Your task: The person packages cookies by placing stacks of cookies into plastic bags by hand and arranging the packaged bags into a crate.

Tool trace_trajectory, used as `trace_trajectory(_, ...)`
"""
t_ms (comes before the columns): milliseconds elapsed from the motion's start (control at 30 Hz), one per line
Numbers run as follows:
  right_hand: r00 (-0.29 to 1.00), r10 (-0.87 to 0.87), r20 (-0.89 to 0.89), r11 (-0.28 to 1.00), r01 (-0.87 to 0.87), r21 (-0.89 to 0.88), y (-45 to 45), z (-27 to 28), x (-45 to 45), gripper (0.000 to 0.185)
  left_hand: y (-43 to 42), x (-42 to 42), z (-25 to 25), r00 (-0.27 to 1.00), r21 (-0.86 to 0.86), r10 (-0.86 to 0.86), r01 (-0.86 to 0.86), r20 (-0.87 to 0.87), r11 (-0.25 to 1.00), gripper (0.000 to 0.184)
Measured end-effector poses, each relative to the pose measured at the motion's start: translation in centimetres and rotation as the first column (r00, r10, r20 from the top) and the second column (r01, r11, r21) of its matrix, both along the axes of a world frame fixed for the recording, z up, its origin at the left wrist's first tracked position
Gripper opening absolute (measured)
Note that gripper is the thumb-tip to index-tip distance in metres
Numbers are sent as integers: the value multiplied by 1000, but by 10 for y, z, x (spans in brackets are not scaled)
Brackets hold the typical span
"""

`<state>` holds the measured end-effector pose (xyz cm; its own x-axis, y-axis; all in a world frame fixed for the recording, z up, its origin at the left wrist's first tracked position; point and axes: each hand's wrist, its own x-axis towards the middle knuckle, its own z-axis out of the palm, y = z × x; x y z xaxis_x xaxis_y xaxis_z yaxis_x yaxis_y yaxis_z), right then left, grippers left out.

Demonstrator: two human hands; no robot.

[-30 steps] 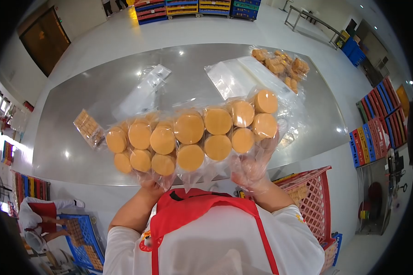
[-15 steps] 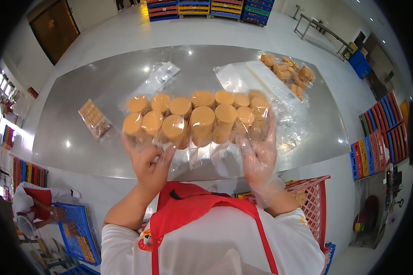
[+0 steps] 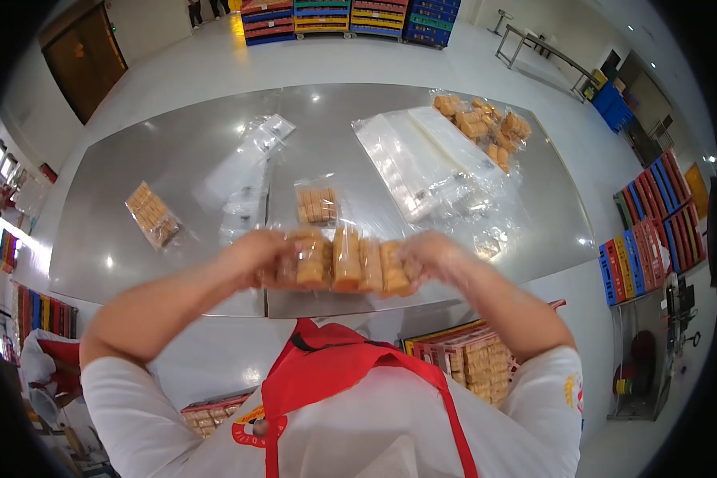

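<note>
Both forearms (image 3: 187,287) angle inward, left grip (image 3: 263,259) and right grip (image 3: 432,259) clamped on plastic-bagged biscuits (image 3: 345,261). These look tan, stacked and blurred.

This looks like a food-packing room: clear plastic packs of round golden-brown pieces (image 3: 346,263) at a broad grey stainless-steel table (image 3: 175,155), wheeled stacks of multicoloured plastic crates (image 3: 323,21), smooth pale floor (image 3: 358,60).

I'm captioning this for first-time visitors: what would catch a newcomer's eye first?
Probably the clear-wrapped stacks of round tan pieces between the blurred left hand and right hand, over the near side of the steel table. Next, perhaps, the bright red apron just below them in view, and the colourful crates stacked beyond the table's far edge.
</note>
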<state>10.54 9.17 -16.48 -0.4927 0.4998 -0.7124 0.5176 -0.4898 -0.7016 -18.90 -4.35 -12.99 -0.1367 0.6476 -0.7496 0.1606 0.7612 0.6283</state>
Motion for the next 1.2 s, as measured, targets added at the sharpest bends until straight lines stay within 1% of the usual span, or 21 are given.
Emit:
trace_trajectory(67, 986, 17, 165, 1000, -14, -20, 40, -15, -12, 33, 36, -9, 2, 980, -150, -200, 201, 16, 968, 58)
trace_trajectory(133, 981, 130, 146, 990, -136, 31, 63, -18, -16, 47, 61, -13, -12, 980, -154, -194, 185, -44, 971, 64)
trace_trajectory(167, 982, 135, 129, 988, -144, 60, 73, -22, -18, 52, 72, -13, -19, 977, -154, -197, 183, -76, 971, 67)
trace_trajectory(233, 983, 150, 102, 977, -163, 136, 86, -23, -23, 62, 86, -27, -25, 973, -87, -223, 227, 55, 970, 81)
trace_trajectory(267, 991, 119, 65, 971, -129, 201, 81, -21, -19, 66, 89, -35, -28, 964, -51, -239, 246, 115, 968, 89)
trace_trajectory(333, 997, 70, -15, 935, -61, 350, 58, 1, -14, 75, 74, -44, -56, 992, 184, -74, 53, 106, 982, 97)
trace_trajectory(367, 993, -43, -108, 885, 88, 458, 52, -14, -9, 79, 63, -50, -72, 993, 322, 32, -67, 113, 945, 102)
trace_trajectory(400, 967, -121, -223, 811, 226, 540, 47, -42, -3, 84, 55, -60, -98, 991, 420, 55, -102, 124, 902, 105)
trace_trajectory(433, 955, -130, -266, 733, 273, 623, 42, -63, 4, 86, 40, -68, -119, 987, 505, 83, -141, 136, 852, 110)
trace_trajectory(500, 925, -132, -357, 634, 355, 687, 18, -99, 10, 87, 11, -50, -134, 970, 559, 156, -236, 188, 795, 105)
trace_trajectory(533, 905, -133, -403, 620, 394, 679, 6, -112, 11, 86, 2, -41, -150, 964, 630, 156, -259, 215, 732, 105)
trace_trajectory(600, 857, -82, -509, 584, 455, 672, -13, -132, 10, 84, -2, -24, -179, 956, 752, 125, -287, 266, 594, 105)
trace_trajectory(633, 825, -66, -561, 563, 495, 662, -20, -135, 7, 83, -3, -15, -176, 946, 763, 158, -323, 284, 560, 103)
trace_trajectory(700, 758, -127, -640, 582, 580, 571, -27, -136, 0, 79, -6, -1, -166, 923, 785, 215, -384, 319, 486, 98)
trace_trajectory(800, 661, -233, -713, 607, 672, 425, -32, -136, -13, 77, -5, 11, -156, 894, 747, 360, -428, 268, 509, 95)
trace_trajectory(833, 633, -270, -726, 614, 694, 376, -32, -135, -17, 77, -4, 15, -150, 874, 732, 384, -467, 298, 496, 91)
trace_trajectory(933, 563, -364, -742, 644, 727, 236, -38, -116, -27, 77, -5, 8, -135, 875, 694, 443, -441, 193, 568, 87)
trace_trajectory(1033, 563, -382, -733, 681, 708, 189, -48, -86, -31, 74, -13, 4, -105, 881, 671, 461, -407, 108, 620, 83)
trace_trajectory(1133, 626, -303, -718, 699, 658, 279, -57, -68, -27, 70, -29, 1, -99, 888, 762, 421, -401, 186, 509, 80)
trace_trajectory(1167, 637, -272, -721, 704, 643, 302, -63, -65, -26, 69, -38, 2, -92, 889, 769, 435, -374, 139, 518, 79)
trace_trajectory(1200, 649, -243, -721, 708, 627, 326, -68, -62, -25, 68, -44, 3, -93, 882, 760, 450, -385, 137, 523, 79)
